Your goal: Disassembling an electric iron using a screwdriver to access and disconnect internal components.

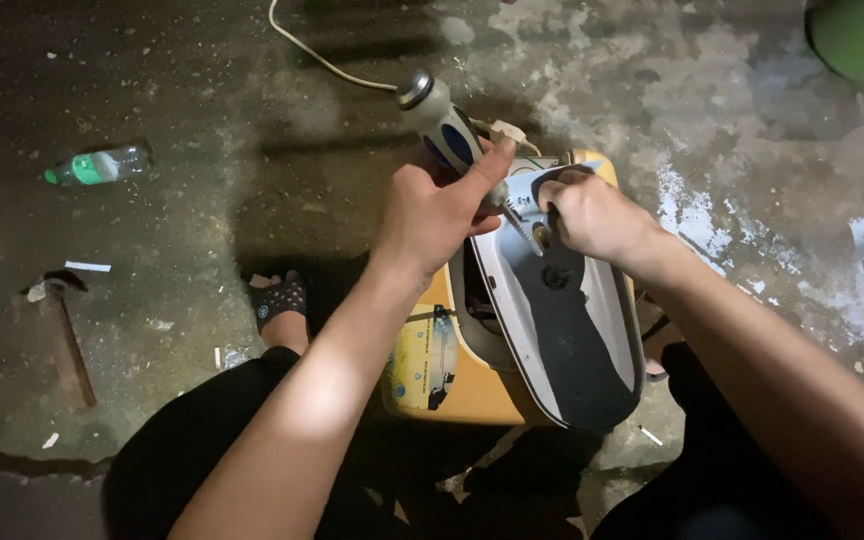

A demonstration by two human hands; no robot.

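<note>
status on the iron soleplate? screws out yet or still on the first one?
Done: the iron lies soleplate up on the yellow box. In hand: the left hand drives a screwdriver at the plate's narrow end, and the right hand steadies it there. Left: the plate is still seated. I can't tell how many screws are out.

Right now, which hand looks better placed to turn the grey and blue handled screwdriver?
Probably the left hand: it grips the grey and blue handled screwdriver, while the right hand rests on the grey oval panel.
</note>
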